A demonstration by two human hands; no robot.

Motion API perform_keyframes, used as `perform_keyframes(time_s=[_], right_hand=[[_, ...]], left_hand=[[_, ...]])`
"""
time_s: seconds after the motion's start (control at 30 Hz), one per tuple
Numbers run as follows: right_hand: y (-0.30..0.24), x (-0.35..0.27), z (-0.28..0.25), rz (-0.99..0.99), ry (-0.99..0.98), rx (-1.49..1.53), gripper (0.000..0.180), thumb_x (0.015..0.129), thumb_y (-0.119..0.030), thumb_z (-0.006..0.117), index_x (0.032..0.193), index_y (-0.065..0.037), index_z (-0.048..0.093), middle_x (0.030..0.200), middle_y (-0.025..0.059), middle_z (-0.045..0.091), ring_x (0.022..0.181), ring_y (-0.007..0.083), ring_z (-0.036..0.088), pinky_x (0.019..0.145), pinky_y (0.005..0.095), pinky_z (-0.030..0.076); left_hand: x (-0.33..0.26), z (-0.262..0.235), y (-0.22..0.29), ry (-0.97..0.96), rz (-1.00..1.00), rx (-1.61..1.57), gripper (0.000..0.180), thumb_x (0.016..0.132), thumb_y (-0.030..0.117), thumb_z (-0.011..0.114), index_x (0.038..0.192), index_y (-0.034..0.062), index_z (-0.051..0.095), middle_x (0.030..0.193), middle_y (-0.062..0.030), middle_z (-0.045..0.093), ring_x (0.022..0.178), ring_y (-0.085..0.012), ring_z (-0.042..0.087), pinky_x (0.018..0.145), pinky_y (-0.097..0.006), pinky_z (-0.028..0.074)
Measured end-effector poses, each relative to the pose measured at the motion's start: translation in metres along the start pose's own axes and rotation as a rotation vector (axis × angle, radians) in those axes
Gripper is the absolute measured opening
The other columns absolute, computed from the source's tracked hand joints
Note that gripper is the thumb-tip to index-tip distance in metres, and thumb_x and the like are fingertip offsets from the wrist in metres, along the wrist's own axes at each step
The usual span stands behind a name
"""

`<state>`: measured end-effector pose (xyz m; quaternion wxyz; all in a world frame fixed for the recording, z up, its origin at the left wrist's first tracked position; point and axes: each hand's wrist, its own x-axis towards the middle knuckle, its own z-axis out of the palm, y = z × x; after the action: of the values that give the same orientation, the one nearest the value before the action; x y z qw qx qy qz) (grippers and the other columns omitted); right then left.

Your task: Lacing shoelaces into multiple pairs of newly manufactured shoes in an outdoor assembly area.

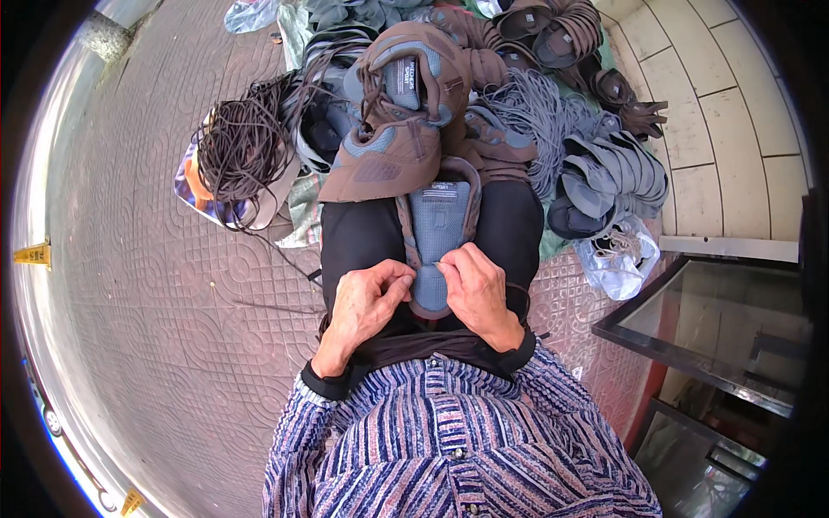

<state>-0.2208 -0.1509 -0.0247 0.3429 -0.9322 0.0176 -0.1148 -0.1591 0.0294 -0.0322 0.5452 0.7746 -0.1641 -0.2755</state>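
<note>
A shoe upper [441, 223] with a blue mesh tongue and brown edging lies on my lap, between my black-trousered thighs. At the left edge of its tongue, my left hand [370, 302] is closed in a pinch. On the opposite edge my right hand [477, 289] pinches too, thumb and forefinger together. What the fingertips hold is too small to make out; it may be a thin lace. Dark laces [414, 350] lie across my lap behind the hands. Just beyond the upper, stitched brown and blue shoe uppers [384, 164] are piled over my knees.
A tangle of dark brown laces [246, 147] lies on the left, grey laces [535, 121] on the right. Stacked grey shoe pieces [609, 181] stand beside a clear plastic bag [617, 259]. A glass-panelled metal frame [708, 319] is at the right, below a tiled wall [691, 129]. Patterned paving [173, 302] lies left.
</note>
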Motion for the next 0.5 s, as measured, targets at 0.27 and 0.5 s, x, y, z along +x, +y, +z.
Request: perform_keyframes(time_s=[0.27,0.5], right_hand=[[0.003,-0.003,-0.018,-0.094,-0.101,-0.001,0.021,0.076,0.007,0.058,0.096,0.000,0.059,0.087,0.0146,0.053,0.085,0.0334,0.054,0.070,0.0402,0.046],[-0.006,0.004,-0.004,-0.165,-0.068,-0.046,0.028,0.074,0.011,0.058,0.101,0.005,0.053,0.084,0.0184,0.057,0.080,0.0352,0.057,0.070,0.0405,0.047]], left_hand=[[0.001,-0.002,0.008,-0.019,0.016,0.047,0.016,0.085,0.012,0.060,0.098,0.0028,0.064,0.072,-0.0104,0.068,0.065,-0.0214,0.068,0.060,-0.031,0.051],[0.017,0.007,0.017,-0.010,0.324,0.439,0.018,0.085,0.013,0.059,0.100,0.0055,0.053,0.090,-0.0144,0.060,0.073,-0.0341,0.063,0.059,-0.043,0.049]])
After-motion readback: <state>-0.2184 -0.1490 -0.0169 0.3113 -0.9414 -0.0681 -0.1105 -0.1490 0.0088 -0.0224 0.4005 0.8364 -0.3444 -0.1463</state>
